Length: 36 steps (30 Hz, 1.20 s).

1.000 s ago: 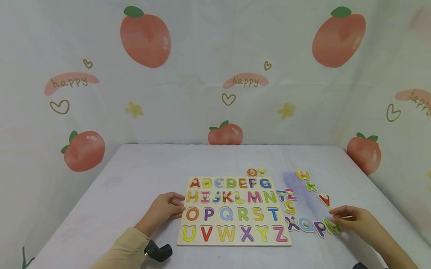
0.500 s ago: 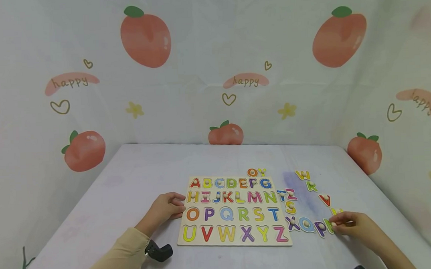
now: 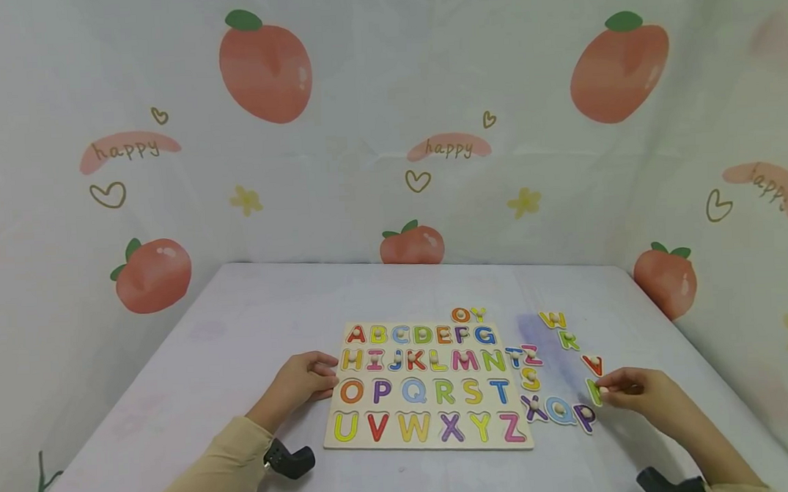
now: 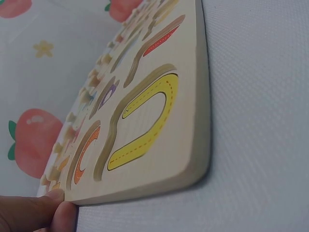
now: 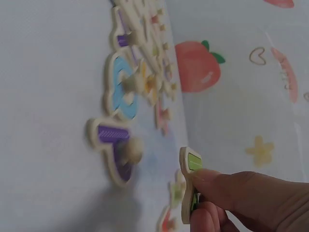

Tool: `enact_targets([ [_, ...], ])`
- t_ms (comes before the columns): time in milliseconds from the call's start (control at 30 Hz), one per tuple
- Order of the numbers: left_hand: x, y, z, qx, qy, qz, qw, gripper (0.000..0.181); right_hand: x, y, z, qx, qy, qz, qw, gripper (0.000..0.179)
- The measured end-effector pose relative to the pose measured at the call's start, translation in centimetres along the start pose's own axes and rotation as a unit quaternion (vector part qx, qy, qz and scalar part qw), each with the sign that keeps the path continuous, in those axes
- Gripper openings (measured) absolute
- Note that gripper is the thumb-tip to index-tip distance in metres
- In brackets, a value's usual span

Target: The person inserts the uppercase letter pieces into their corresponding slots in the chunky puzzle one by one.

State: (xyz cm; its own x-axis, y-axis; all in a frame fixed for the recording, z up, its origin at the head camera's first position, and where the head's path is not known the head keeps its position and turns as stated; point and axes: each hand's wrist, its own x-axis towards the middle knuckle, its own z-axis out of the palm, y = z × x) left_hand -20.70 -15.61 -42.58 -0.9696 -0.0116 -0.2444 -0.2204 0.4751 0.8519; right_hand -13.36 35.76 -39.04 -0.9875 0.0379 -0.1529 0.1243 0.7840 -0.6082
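My right hand (image 3: 631,393) pinches a green letter N puzzle piece (image 3: 593,392). In the right wrist view, the green piece (image 5: 185,193) stands on edge between thumb and finger, raised off the table. Below it lie the red V (image 3: 593,366) and the purple P (image 3: 584,417). My left hand (image 3: 299,382) rests at the left edge of the wooden alphabet board (image 3: 389,444), its fingertips touching the side. In the left wrist view, the thumb and a finger (image 4: 63,215) meet the board's edge near the orange O slot (image 4: 87,157).
Knobbed letters A to M fill the board's upper rows; the lower slots show printed letters. Loose pieces lie around its right side: a blue Q (image 3: 560,410), purple X (image 3: 535,409), yellow S (image 3: 530,379), green R (image 3: 568,340) and several others. An orange O (image 3: 460,315) lies behind the board.
My right hand has taken hold of the green N beside the P and lifted it up and to the left, towards the V. The left hand and board have stayed in place.
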Motion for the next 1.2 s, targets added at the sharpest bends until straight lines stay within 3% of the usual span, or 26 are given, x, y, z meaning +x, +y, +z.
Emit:
enact_targets([
  [400, 0.2, -0.2, 0.0, 0.004, -0.001, 0.003, 1.0, 0.034, 2.2, -5.5, 1.5, 0.045, 0.019, -0.065, 0.9967, 0.033],
  [667, 0.0, 0.1, -0.1, 0.0, -0.002, -0.001, 1.0, 0.035, 4.7, -8.2, 3.4, 0.06, 0.022, -0.083, 0.9946, 0.027],
  [933, -0.1, 0.1, -0.1, 0.002, -0.002, 0.0, 1.0, 0.035, 6.9, -9.7, 5.6, 0.062, 0.011, -0.081, 0.9947, 0.019],
  [1200, -0.3, 0.4, 0.0, -0.003, 0.001, -0.004, 1.0, 0.035, 8.2, -9.9, 7.4, 0.038, 0.007, -0.077, 0.9963, 0.011],
])
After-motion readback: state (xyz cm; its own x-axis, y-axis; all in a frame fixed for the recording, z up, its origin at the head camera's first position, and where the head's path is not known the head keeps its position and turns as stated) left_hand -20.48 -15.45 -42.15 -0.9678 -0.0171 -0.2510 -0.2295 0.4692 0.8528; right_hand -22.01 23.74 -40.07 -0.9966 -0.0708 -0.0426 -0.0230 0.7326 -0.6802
